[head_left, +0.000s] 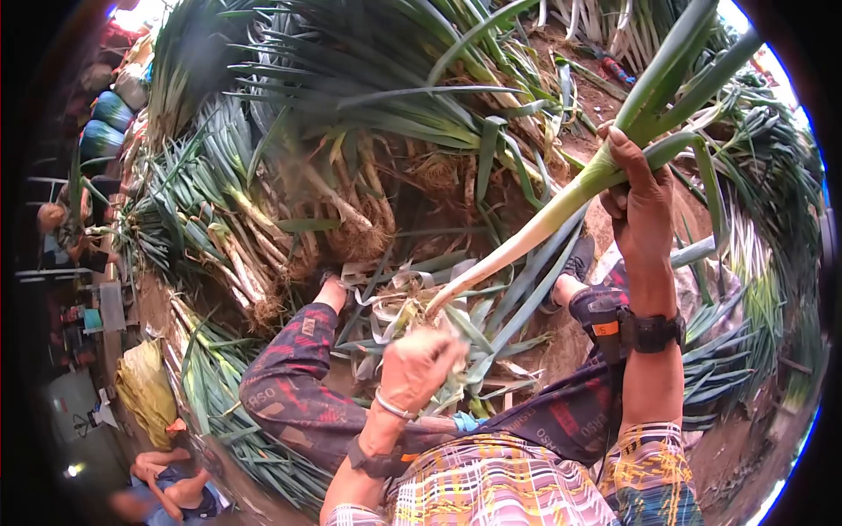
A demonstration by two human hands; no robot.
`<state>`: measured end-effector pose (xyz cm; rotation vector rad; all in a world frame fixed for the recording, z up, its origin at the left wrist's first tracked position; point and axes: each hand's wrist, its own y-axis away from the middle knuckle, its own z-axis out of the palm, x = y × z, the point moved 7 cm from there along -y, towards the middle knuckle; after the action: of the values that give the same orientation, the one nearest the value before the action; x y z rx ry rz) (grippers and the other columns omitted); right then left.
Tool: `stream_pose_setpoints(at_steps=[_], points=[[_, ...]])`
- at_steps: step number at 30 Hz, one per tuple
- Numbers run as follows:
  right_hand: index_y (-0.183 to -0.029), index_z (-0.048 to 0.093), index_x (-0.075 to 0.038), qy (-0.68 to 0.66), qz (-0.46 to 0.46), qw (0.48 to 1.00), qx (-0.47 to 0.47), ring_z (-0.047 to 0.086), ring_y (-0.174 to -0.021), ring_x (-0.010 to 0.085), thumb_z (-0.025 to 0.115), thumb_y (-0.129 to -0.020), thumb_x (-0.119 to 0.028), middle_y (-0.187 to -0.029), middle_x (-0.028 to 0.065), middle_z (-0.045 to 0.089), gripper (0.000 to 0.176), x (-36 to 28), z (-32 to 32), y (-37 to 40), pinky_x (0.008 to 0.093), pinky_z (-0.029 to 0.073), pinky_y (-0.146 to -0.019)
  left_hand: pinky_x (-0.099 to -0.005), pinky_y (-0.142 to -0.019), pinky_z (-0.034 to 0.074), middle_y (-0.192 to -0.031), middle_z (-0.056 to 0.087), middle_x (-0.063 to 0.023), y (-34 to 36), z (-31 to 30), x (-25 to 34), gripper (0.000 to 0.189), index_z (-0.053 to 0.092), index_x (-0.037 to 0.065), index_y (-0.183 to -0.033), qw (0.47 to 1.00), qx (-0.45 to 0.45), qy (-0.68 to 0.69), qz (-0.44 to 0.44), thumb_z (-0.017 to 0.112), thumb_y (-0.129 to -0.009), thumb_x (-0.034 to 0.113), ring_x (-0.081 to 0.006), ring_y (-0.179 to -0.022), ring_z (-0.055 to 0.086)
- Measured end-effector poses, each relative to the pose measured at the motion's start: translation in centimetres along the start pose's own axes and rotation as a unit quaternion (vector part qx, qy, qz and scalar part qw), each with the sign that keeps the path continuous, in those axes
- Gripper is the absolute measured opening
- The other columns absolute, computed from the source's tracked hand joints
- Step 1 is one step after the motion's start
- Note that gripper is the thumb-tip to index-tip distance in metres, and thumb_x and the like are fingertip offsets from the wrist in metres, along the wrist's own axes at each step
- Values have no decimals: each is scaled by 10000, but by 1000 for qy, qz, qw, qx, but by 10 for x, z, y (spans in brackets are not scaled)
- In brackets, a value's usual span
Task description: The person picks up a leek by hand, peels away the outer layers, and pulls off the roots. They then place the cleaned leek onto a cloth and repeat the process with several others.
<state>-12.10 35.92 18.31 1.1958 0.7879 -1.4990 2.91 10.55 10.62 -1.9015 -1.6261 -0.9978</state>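
A large green onion point(517, 241) slants across the middle, leaves up to the right and its pale root end pointing down. My right hand point(638, 180) is closed round it where the green leaves begin to spread. Just below the root end is my left hand point(421, 368), its fingers curled in and partly blurred by motion; I cannot make out what is in them. Stripped leaves and peelings point(399, 307) lie on the ground between my legs, beyond the left hand.
Piles of green onions point(351, 202) with soil on their roots lie ahead, and more point(754, 307) stand to the right. Another row point(237, 412) runs along my left leg. A yellow sack point(145, 390) and a seated person point(171, 482) are at far left.
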Motion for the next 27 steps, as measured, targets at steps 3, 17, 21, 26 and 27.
stream_pose_setpoints(at_steps=[3, 17, 21, 26, 27], points=[[-888, 597, -21, -18, 8, 1000, -16, 307, -370, 10, 647, -811, -184, -603, -29, 477, 187, 7, 2, 3, 176, 199, -330, -352, -689, 453, -834, 629, -91, -32, -26, 51, 305, 634, 30, -956, 981, 156, -86, 79, 714, -707, 188, -264, -792, 574], [-878, 580, -32, -62, 64, 994, 70, 313, -365, 10, 639, -807, -168, -595, -36, 462, 165, 18, -5, 5, 173, 221, -310, -378, -716, 417, -762, 625, -89, -35, 5, 62, 222, 615, -8, -936, 944, 148, -254, 147, 595, -752, 114, -230, -684, 568], [-958, 606, -10, -82, 77, 992, 61, 282, -356, 11, 653, -804, -191, -597, -43, 457, 241, 22, -4, 6, 176, 197, -311, -362, -667, 436, -726, 612, -94, -34, 0, 49, 179, 620, 15, -911, 975, 133, -153, 89, 583, -773, 123, -252, -662, 563], [-978, 607, -22, -97, 55, 994, 6, 303, -389, 3, 640, -820, -233, -666, -32, 517, 266, 16, -3, 2, 159, 205, -339, -311, -667, 468, -760, 615, -66, -18, 8, 5, 172, 605, 3, -929, 938, 18, 302, -167, 537, -871, 150, -203, -701, 591], [-1001, 602, -30, -77, 38, 996, 12, 322, -410, -3, 622, -836, -246, -741, -13, 567, 272, 11, -4, 3, 150, 211, -353, -276, -728, 460, -811, 592, -38, -18, 12, 3, 138, 570, 40, -897, 867, 7, 472, -163, 501, -913, 158, -129, -752, 553]])
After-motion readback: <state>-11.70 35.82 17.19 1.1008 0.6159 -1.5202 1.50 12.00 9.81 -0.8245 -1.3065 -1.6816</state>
